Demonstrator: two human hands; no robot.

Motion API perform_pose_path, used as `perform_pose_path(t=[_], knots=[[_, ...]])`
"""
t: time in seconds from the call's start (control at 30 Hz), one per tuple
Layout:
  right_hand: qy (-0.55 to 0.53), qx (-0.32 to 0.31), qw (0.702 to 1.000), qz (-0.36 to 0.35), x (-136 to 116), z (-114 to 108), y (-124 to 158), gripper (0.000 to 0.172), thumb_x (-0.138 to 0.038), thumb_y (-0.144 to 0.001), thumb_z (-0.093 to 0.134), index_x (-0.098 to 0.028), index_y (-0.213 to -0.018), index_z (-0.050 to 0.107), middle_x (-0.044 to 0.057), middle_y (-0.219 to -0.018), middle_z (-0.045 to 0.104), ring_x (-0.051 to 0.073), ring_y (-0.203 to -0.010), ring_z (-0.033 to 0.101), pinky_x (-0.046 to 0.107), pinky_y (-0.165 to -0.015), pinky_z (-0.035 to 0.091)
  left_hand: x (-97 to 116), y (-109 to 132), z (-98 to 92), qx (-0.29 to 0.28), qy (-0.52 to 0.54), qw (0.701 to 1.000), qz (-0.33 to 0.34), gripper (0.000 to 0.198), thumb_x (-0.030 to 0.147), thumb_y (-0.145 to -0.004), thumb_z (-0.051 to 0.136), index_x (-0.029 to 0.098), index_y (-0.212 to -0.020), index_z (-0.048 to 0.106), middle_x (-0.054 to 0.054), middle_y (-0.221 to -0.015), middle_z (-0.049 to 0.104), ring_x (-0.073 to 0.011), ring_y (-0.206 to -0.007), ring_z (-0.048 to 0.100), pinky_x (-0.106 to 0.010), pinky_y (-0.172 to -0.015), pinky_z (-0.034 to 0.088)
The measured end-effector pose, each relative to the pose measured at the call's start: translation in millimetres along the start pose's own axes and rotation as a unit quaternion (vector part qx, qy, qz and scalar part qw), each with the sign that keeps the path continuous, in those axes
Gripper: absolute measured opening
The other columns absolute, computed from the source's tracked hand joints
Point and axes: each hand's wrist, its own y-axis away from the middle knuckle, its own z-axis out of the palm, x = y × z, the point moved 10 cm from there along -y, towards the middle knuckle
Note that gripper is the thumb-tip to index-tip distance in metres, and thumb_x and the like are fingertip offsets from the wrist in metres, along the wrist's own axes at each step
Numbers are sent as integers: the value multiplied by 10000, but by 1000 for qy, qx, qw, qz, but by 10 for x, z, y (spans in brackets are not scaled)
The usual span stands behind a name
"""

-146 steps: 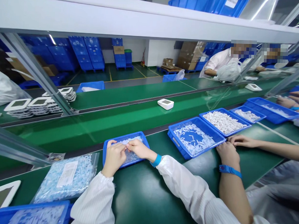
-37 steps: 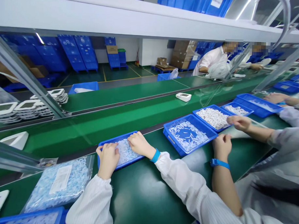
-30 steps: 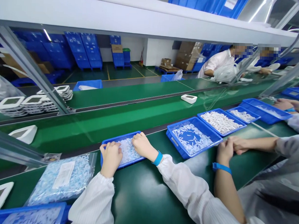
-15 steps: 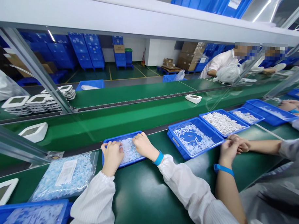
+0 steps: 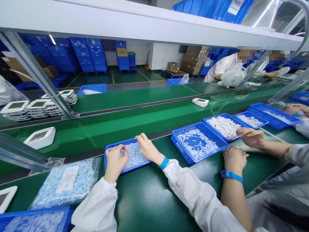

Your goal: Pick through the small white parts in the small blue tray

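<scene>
My left hand (image 5: 116, 162) is over the left end of a small blue tray (image 5: 137, 167), thumb and fingertips brought together. My right hand (image 5: 148, 150) is above the tray's far right side, its fingers bent and pressed together. Anything in either pinch is too small or hidden to make out. Many small pale blue and white pieces (image 5: 135, 155) lie in the tray. Left of my hands, a clear plastic bag (image 5: 85, 183) of similar pale blue pieces rests on the green bench, a white label on top.
Another blue tray (image 5: 67, 217) stands near left. To the right are blue trays of white strips (image 5: 197, 144) and white parts (image 5: 223, 127). A co-worker's hands (image 5: 235, 161) are beside them. White framed devices (image 5: 41, 137) sit on the green conveyor (image 5: 134, 120). Metal posts and a shelf cross the view.
The co-worker's hands at right have moved apart, one up to the tray of white parts. The white device at left has shifted right along the conveyor. My fingers have moved slightly.
</scene>
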Motion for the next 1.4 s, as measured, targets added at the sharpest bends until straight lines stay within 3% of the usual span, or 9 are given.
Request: perform_pose_path(t=[0.1,0.2,0.3,0.5,0.7,0.9,1.13,1.4], knots=[[-117,55,991,26,7,-115,-23,295,-34,-868,308,-160,-1044,509,54,-953,501,120,-747,541,266,-744,454,24,0,-13,8,11,1000,13,167,230,-755,482,202,-792,642,-29,-802,718,-199,-773,651,-356,-861,396],[-199,77,973,86,63,-64,-36,192,-126,-909,344,-171,-971,521,9,-826,519,99,-619,535,259,-686,461,30,0,-18,12,12,1000,20,152,230,-751,484,204,-773,632,-23,-750,711,-198,-724,645,-343,-837,413],[-255,62,956,129,118,123,-36,161,-154,-897,393,-167,-976,533,-4,-787,546,97,-592,543,256,-656,461,17,-4,3,6,15,1000,19,135,228,-750,488,206,-765,620,-16,-710,700,-190,-696,641,-326,-814,423],[-327,28,928,174,256,381,-35,125,-171,-818,557,-144,-929,610,24,-797,612,126,-719,562,247,-678,457,40,-7,31,-18,0,999,28,149,215,-765,482,203,-785,629,-26,-777,701,-191,-771,640,-336,-810,408],[-279,-42,948,148,157,425,-43,209,-260,-876,507,-136,-753,623,-12,-615,539,99,-567,465,214,-539,348,49,7,35,-44,-46,998,27,150,214,-772,494,212,-784,643,-43,-836,699,-231,-884,595,-376,-795,371],[-260,-43,956,131,83,372,-43,207,-265,-920,442,-151,-803,569,-27,-635,517,102,-602,487,212,-577,350,70,-4,56,-45,-15,997,59,182,269,-836,484,208,-844,656,-50,-859,694,-223,-881,587,-355,-793,385],[-286,-73,949,107,-29,384,-39,206,-276,-948,397,-160,-850,537,-25,-678,529,102,-628,510,207,-595,380,122,8,143,-81,11,993,89,278,197,-911,340,177,-968,611,-54,-769,687,-189,-714,629,-320,-727,413],[-268,-43,956,114,-30,268,-48,153,-285,-888,520,-154,-881,600,-12,-722,595,104,-649,521,205,-591,373,137,2,151,-70,7,992,101,238,195,-903,359,177,-983,582,-58,-793,693,-197,-736,646,-312,-720,430]])
